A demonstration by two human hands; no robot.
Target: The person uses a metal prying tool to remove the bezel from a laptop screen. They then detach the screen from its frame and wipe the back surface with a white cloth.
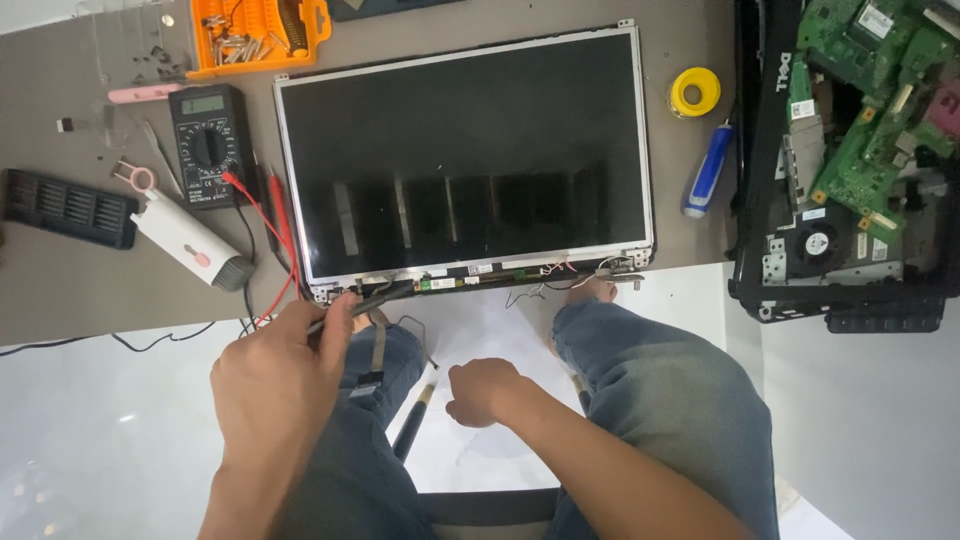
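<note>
A bare laptop screen panel [462, 150] in a silver frame lies flat on the grey table, its hinge edge toward me. My left hand [275, 375] pinches a thin black cable [365, 300] that runs from the panel's lower left corner. My right hand [483, 392] is closed over my lap, holding a dark-handled screwdriver [412, 425] that points down and left. A flat ribbon cable [376, 355] hangs from the panel's edge over my left knee.
A black multimeter [207, 143] with red leads lies left of the panel, beside a white brush tool [192, 240] and a black vent cover [68, 207]. An orange screw tray [260, 33] is behind. A yellow tape roll [695, 91], a blue screwdriver [708, 170] and an opened laptop base [845, 165] are at right.
</note>
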